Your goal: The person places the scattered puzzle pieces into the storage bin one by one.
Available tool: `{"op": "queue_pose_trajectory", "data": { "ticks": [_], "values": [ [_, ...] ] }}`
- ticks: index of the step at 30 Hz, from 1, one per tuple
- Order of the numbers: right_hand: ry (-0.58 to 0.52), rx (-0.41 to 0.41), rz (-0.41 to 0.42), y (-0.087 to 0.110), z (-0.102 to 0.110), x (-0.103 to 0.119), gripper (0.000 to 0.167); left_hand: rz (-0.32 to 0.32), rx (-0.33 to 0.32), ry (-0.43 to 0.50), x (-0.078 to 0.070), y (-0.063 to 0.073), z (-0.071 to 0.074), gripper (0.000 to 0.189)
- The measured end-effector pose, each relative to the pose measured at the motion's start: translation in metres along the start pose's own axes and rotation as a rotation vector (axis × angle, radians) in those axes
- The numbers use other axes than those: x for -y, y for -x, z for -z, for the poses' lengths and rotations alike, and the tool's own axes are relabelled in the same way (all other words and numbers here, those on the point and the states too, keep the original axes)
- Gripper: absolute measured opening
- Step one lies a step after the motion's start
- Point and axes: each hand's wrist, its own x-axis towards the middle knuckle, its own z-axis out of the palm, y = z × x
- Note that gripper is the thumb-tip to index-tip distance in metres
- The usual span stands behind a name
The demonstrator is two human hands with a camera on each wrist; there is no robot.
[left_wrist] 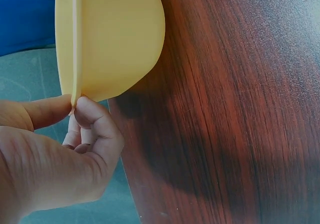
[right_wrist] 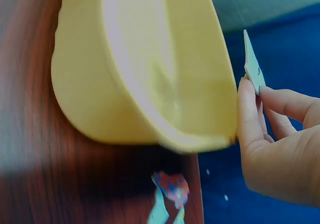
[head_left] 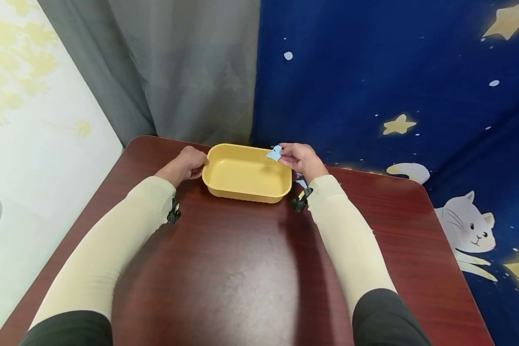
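Note:
A yellow oblong plastic tub [head_left: 242, 196] with rounded corners stands at the far edge of the table, its inside bare. At its left end my left hand [head_left: 185, 164] pinches the rim [left_wrist: 76, 49] between thumb and forefinger. Over the back right corner of the tub, my right hand [head_left: 300, 157] pinches a small, thin, light-blue flat piece [head_left: 274, 153] with an irregular outline. In the right wrist view this piece [right_wrist: 253, 66] appears edge-on between thumb and fingers, beside the tub wall.
Several colourful flat pieces [right_wrist: 171, 188] lie on the dark red-brown table [head_left: 225, 269] by the tub's right end, partly covered by my right wrist in the head view. Behind the table hang a grey curtain [head_left: 194, 72] and a blue starry one [head_left: 337, 86].

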Motion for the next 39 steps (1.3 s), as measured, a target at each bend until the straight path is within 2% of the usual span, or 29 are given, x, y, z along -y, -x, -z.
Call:
{"op": "queue_pose_trajectory", "data": {
  "ticks": [10, 23, 29, 39],
  "values": [
    [0.036, 0.012, -0.008, -0.001, -0.026, -0.014, 0.042, 0.012, 0.006, 0.012, -0.003, 0.000, -0.004, 0.029],
    [0.020, 0.021, -0.051, -0.005, -0.057, -0.032, 0.036, 0.007, 0.005, 0.011, -0.001, 0.005, -0.004, 0.029],
    [0.023, 0.050, -0.058, -0.008, -0.070, -0.042, 0.023, -0.001, 0.015, 0.028, -0.001, 0.005, -0.007, 0.030],
    [0.095, 0.087, -0.060, -0.018, -0.092, -0.060, 0.007, -0.005, 0.022, 0.039, 0.001, 0.007, -0.008, 0.031]
  ]
}}
